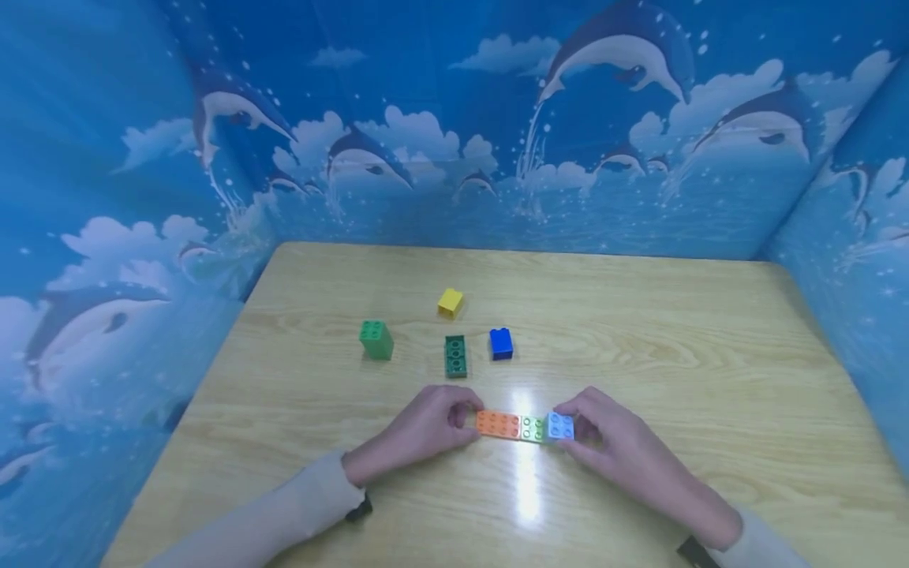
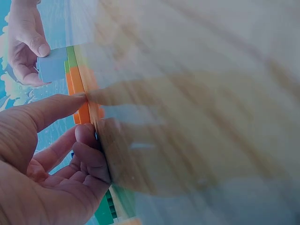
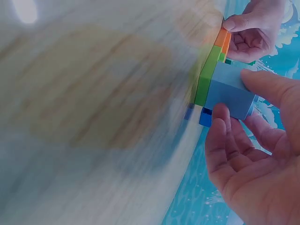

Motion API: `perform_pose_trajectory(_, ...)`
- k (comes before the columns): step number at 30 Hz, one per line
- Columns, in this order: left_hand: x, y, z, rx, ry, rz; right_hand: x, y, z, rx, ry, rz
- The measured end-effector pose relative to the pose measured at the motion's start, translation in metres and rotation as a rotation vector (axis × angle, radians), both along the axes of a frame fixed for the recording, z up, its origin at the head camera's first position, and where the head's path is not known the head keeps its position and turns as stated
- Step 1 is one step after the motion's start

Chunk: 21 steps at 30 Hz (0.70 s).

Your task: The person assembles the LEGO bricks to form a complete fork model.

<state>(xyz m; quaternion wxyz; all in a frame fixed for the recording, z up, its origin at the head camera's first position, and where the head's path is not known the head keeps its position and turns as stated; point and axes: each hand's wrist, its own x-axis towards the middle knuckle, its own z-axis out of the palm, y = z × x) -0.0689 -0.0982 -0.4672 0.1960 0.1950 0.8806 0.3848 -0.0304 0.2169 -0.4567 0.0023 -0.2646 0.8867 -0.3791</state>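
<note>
A flat orange brick (image 1: pixel 498 424) and a flat light green brick (image 1: pixel 531 429) lie end to end on the table. On the light green brick's right end sits a taller light blue brick (image 1: pixel 560 426), its studs facing up. My left hand (image 1: pixel 435 420) pinches the orange brick's left end between thumb and fingers. With thumb and fingertips, my right hand (image 1: pixel 616 438) grips the light blue brick from its right side. In the right wrist view, the light blue brick (image 3: pixel 229 89) stands against the studded side of the light green brick (image 3: pixel 208 75).
Beyond the hands, on the wooden table (image 1: pixel 675 339), are a tall green brick (image 1: pixel 378 341), a yellow brick (image 1: pixel 450 304), a dark blue brick (image 1: pixel 501 345) and a dark green brick (image 1: pixel 456 356) with its hollow underside showing. A dolphin-print curtain (image 1: pixel 440 189) borders the table.
</note>
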Motion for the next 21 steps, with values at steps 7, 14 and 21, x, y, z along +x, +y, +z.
perform_pose_trajectory(7, 0.000, -0.001, 0.001, -0.001, 0.001, 0.013, -0.002, -0.002, -0.001, 0.008, 0.083, 0.016)
perform_pose_trajectory(14, 0.000, 0.001, 0.002, -0.013, 0.006, 0.014, -0.003, -0.003, 0.000, 0.053, 0.080, 0.002)
perform_pose_trajectory(21, 0.001, 0.004, 0.002, -0.036, -0.001, 0.025, -0.004, -0.002, 0.010, 0.183, 0.002, -0.055)
